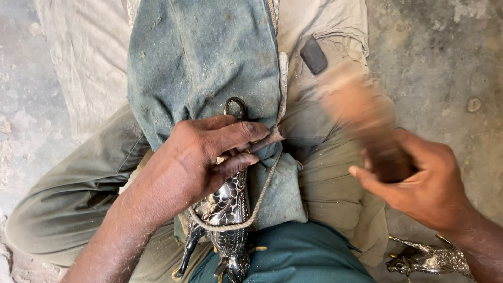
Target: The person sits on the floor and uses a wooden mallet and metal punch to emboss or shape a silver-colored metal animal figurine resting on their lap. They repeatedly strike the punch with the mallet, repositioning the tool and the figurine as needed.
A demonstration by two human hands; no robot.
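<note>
Left hand (196, 157) pins a small pointed punch (267, 140) on the heavy, rigid, dark engraved metal animal figurine (228, 209), right hand (419, 181) clasping a blurred wooden mallet (367, 123)

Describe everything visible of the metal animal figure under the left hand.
The metal figure is dark and silvery, its surface covered in fine engraved pattern, with brass-coloured bits near its lower end. It lies lengthwise on the person's lap, partly wrapped in a dusty blue-green cloth. A rope loops around its body, and a curved metal loop shows above the fingers. The left hand presses on it, pinching a small chisel-like tool against it.
</note>
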